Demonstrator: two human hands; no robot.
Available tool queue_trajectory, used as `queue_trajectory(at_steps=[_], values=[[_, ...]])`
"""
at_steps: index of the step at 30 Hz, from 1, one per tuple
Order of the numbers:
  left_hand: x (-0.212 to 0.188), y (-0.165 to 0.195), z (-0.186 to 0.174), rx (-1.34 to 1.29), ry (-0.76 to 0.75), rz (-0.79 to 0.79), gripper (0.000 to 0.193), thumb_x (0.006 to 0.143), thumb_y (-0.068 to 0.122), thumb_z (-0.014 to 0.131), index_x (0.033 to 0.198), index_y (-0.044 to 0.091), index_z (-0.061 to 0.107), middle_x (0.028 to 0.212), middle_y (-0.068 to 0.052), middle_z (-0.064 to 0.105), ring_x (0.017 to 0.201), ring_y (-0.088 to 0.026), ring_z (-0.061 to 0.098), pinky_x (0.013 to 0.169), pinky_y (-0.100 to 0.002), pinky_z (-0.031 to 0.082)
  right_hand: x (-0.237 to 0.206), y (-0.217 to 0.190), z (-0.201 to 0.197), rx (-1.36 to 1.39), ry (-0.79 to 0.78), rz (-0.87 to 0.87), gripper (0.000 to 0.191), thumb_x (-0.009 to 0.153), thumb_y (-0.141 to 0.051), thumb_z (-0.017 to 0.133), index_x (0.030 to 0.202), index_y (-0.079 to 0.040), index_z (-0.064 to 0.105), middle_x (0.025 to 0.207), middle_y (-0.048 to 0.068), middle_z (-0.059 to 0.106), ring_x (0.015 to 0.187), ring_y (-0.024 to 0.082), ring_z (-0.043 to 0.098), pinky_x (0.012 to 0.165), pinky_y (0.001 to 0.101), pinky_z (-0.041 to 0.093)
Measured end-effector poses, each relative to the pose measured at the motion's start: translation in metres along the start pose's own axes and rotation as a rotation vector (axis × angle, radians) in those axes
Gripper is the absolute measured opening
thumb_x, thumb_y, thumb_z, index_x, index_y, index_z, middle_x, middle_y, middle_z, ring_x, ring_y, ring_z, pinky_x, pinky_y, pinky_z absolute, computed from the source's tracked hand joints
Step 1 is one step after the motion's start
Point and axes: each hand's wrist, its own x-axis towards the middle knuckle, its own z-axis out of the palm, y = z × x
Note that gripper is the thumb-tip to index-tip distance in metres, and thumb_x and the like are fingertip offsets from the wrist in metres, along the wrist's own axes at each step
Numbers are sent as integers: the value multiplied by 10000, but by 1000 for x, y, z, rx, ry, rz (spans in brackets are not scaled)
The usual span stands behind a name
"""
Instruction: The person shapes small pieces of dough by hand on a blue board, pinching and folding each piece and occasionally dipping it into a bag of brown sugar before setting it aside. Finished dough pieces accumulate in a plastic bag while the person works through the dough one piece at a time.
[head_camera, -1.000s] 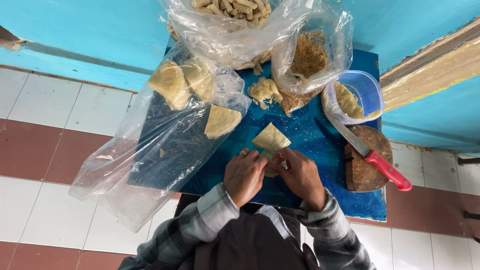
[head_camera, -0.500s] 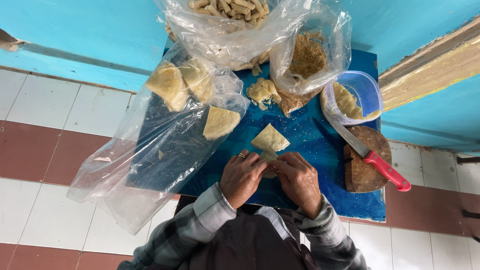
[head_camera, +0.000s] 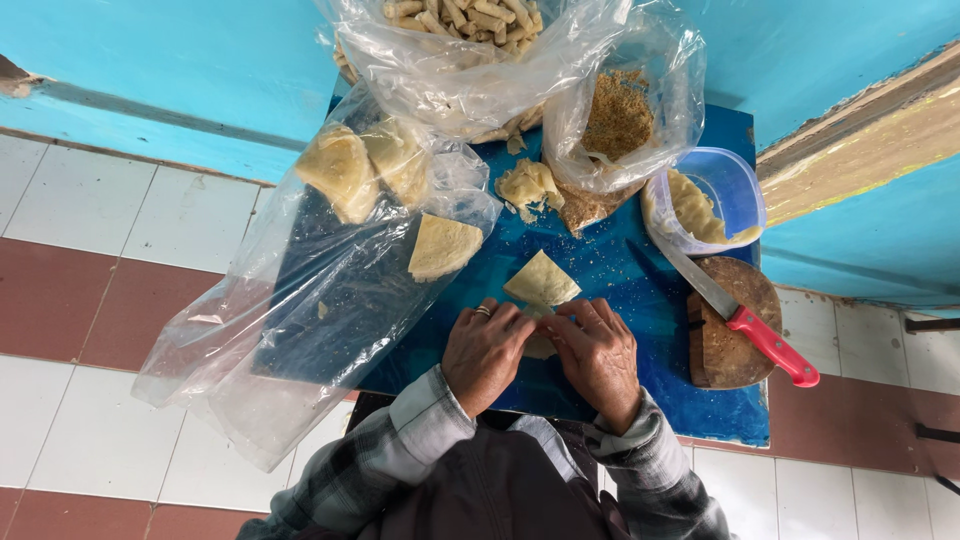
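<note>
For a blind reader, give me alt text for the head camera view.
Both hands, left hand and right hand, roll a pale dough wrapper on a blue table. Clear bags of rolls and crumbs and a red-handled knife lie around.

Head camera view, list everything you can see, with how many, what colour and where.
table: one, blue, centre
dough sheet: one, pale yellow, under both hands
clear bags: three, left one with folded sheets, top one with rolls, upper right one with brown crumbs
tub: one, clear bluish, right
knife: one, red handle, lying on the wooden block
wooden block: one, brown, right edge
left hand: ring on a finger, on the sheet
right hand: on the sheet
</note>
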Motion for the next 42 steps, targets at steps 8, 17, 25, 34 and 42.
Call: queue_trajectory(at_steps=[8,17,25,34,42], values=[[6,-4,3,-3,-17,-36,261,797,113,765,1037,79,667,978,-66,595,949,-277,605,779,-438,457,-7,-9,0,-146,89,-96,283,758,-82,785,1029,-158,754,1096,-39,726,952,201,668,746,361,477],[8,-3,7,-8,13,-80,178,889,77,705,1047,66,625,1005,-83,578,919,-274,606,774,-430,453,10,-12,-4,-115,53,-36,349,795,-177,802,1137,-133,748,1149,32,725,1017,254,651,767,392,483],[11,-2,2,-377,175,-159,76,974,122,633,922,70,616,909,-70,625,853,-290,637,741,-427,483,10,-11,-14,-5,15,-47,273,812,-175,821,1076,-158,756,996,-21,748,928,220,677,779,382,491],[11,-5,-11,-698,231,-328,279,1052,269,595,897,47,658,826,-72,615,672,-259,615,606,-388,482,46,-37,-44,44,0,-177,298,817,-131,789,1103,-53,753,994,66,739,862,243,671,728,389,513],[4,-8,-4,-236,231,-121,172,918,222,740,996,91,659,988,-77,590,909,-282,603,786,-443,457,151,-37,-92,-180,410,-286,158,1027,5,733,1167,-68,719,1125,90,705,987,283,638,842,393,529]])
